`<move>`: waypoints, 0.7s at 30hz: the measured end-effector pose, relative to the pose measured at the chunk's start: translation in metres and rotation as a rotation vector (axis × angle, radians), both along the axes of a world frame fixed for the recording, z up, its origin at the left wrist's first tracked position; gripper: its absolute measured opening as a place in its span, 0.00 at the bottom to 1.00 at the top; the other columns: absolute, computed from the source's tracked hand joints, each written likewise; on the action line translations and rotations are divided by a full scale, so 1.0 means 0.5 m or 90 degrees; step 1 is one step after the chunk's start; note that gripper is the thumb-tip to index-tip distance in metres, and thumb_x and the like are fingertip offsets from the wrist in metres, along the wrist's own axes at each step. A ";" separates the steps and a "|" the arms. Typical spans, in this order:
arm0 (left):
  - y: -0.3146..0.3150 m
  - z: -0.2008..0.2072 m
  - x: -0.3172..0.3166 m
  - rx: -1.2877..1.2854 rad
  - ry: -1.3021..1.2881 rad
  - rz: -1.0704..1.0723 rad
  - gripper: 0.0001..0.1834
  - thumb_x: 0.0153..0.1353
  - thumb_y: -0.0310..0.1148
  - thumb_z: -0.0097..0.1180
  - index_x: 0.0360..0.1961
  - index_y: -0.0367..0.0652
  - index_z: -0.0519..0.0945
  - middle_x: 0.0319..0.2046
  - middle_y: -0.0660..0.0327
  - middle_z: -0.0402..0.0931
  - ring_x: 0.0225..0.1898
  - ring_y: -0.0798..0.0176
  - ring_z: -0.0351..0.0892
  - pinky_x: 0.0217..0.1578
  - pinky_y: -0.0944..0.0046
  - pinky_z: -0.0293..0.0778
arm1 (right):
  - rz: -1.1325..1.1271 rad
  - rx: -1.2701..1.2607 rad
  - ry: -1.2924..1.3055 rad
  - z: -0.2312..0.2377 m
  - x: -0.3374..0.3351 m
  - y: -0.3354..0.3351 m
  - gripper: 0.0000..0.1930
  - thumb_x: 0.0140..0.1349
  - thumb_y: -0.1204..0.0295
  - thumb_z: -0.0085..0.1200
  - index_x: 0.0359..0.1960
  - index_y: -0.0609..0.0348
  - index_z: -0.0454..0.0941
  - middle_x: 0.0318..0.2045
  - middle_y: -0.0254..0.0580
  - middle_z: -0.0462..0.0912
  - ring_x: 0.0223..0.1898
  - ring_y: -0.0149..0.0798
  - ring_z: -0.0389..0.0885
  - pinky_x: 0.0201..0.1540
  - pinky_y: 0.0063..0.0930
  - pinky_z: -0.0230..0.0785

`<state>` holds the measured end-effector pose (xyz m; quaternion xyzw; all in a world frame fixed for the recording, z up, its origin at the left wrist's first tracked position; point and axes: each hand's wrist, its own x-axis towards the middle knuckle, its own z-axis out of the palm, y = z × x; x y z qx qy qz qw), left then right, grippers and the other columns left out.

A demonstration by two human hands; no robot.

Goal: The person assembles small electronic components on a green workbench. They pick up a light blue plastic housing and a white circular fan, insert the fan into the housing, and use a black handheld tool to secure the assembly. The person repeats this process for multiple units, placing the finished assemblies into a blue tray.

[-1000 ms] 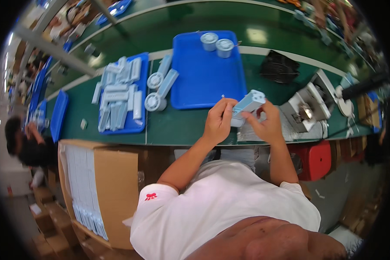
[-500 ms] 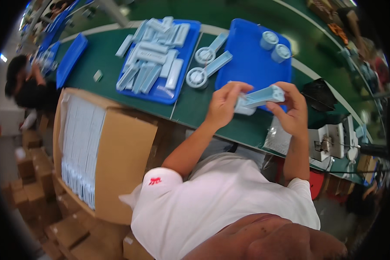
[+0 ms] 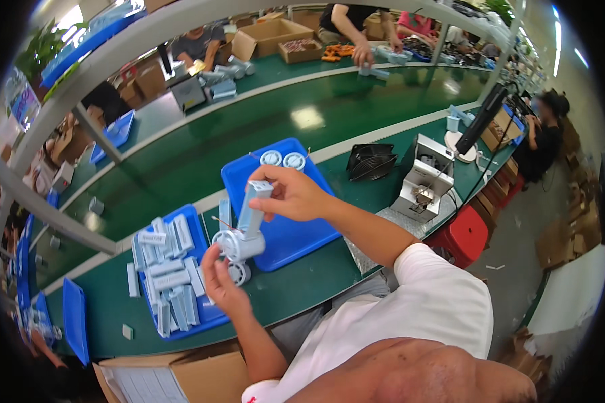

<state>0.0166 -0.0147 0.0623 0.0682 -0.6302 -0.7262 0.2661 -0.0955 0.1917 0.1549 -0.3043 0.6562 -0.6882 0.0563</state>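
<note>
My right hand point(image 3: 286, 193) grips a light-blue rectangular handle point(image 3: 254, 209) near its top, fingers and thumb closed round it. At the handle's lower end is a round light-blue fan head point(image 3: 243, 244) with a grille, and a thin wire shows beside it. The fingers of my left hand point(image 3: 226, 282) press against the lower left side of this fan head. Just below it, partly covered, another round fan head point(image 3: 239, 272) lies on the table. A loose-looking handle piece point(image 3: 224, 213) shows behind, next to the blue tray.
Two round fan heads point(image 3: 294, 161) sit at the far end of the blue tray point(image 3: 296, 252). To the left, another blue tray point(image 3: 208, 314) is heaped with light-blue handles point(image 3: 170, 279). At right are a black fan point(image 3: 370, 161), a bench machine point(image 3: 423, 178) and a red stool point(image 3: 462, 235).
My view has swung right, showing more of the line and co-workers. The fan in my hands has gone from lying sideways to handle-up, with my right hand above and left hand below.
</note>
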 end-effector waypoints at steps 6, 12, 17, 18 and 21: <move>-0.122 -0.027 0.003 -0.484 -0.120 0.319 0.17 0.69 0.33 0.58 0.56 0.40 0.79 0.59 0.52 0.74 0.61 0.48 0.72 0.61 0.50 0.67 | -0.087 -0.149 -0.061 -0.048 -0.141 -0.084 0.14 0.69 0.70 0.59 0.54 0.57 0.72 0.37 0.40 0.83 0.28 0.30 0.86 0.32 0.26 0.81; -0.188 -0.102 0.008 -0.687 -0.251 0.335 0.20 0.62 0.36 0.65 0.53 0.39 0.81 0.59 0.48 0.73 0.61 0.42 0.68 0.63 0.44 0.64 | -0.227 -0.006 -0.073 -0.139 -0.292 -0.207 0.20 0.70 0.68 0.55 0.60 0.57 0.68 0.38 0.47 0.83 0.27 0.36 0.85 0.29 0.33 0.80; -0.201 -0.126 0.000 -0.679 -0.205 0.285 0.19 0.58 0.34 0.67 0.51 0.40 0.82 0.57 0.48 0.76 0.59 0.41 0.72 0.62 0.45 0.65 | -0.183 0.136 -0.112 -0.206 -0.335 -0.278 0.21 0.72 0.64 0.49 0.63 0.57 0.69 0.46 0.58 0.83 0.37 0.46 0.87 0.41 0.40 0.81; -0.209 -0.133 0.001 -0.656 -0.196 0.262 0.19 0.58 0.33 0.67 0.50 0.40 0.82 0.56 0.48 0.76 0.59 0.41 0.72 0.62 0.46 0.65 | -0.177 0.154 -0.102 -0.230 -0.353 -0.288 0.20 0.72 0.64 0.48 0.63 0.57 0.70 0.46 0.56 0.83 0.39 0.46 0.87 0.43 0.40 0.81; -0.198 -0.151 -0.021 -0.694 -0.161 0.226 0.19 0.60 0.36 0.66 0.51 0.40 0.83 0.59 0.44 0.74 0.61 0.39 0.71 0.63 0.44 0.64 | -0.199 0.282 0.082 -0.344 -0.463 -0.282 0.20 0.65 0.68 0.51 0.58 0.60 0.76 0.58 0.60 0.76 0.63 0.53 0.74 0.67 0.42 0.67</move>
